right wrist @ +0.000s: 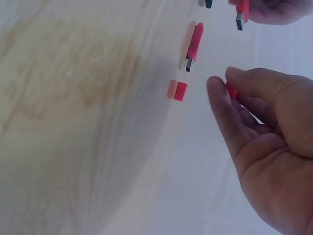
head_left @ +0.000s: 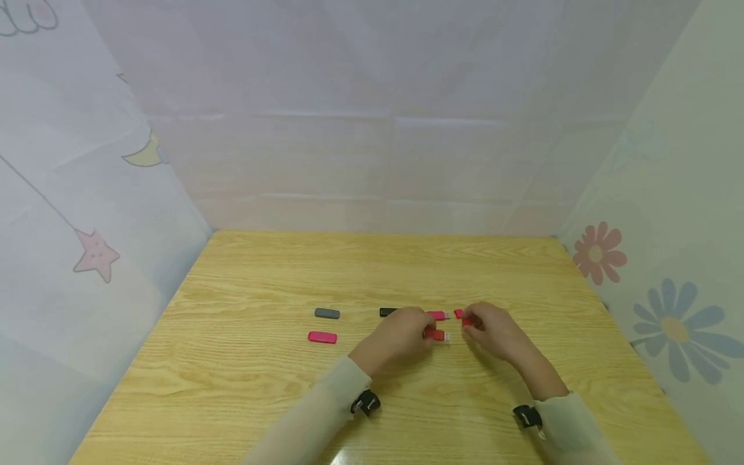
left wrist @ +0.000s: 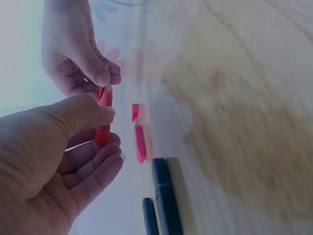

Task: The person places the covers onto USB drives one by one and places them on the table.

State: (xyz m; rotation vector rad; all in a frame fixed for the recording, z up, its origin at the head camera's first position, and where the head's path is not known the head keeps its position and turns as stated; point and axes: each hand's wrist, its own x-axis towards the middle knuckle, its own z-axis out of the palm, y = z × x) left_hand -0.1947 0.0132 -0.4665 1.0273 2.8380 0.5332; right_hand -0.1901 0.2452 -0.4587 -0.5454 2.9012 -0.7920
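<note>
My left hand (head_left: 398,332) pinches a red USB stick (head_left: 437,334) between thumb and fingers, its bare metal plug pointing right. Facing it, my right hand (head_left: 495,330) holds a small red cap (right wrist: 231,91) at the fingertips, apart from the stick. Just beyond the hands, an uncapped pink USB stick (left wrist: 140,142) lies on the table with its plug exposed. A separate pink cap (right wrist: 180,91) lies a little off that plug's end. Part of the pink stick is hidden behind the left hand in the head view.
On the wooden table (head_left: 244,381), a black USB stick (head_left: 387,312) lies beyond the left hand, partly covered by it. Further left are a grey USB stick (head_left: 327,313) and a pink USB stick (head_left: 322,337). Patterned sheets (head_left: 372,161) enclose the back and sides.
</note>
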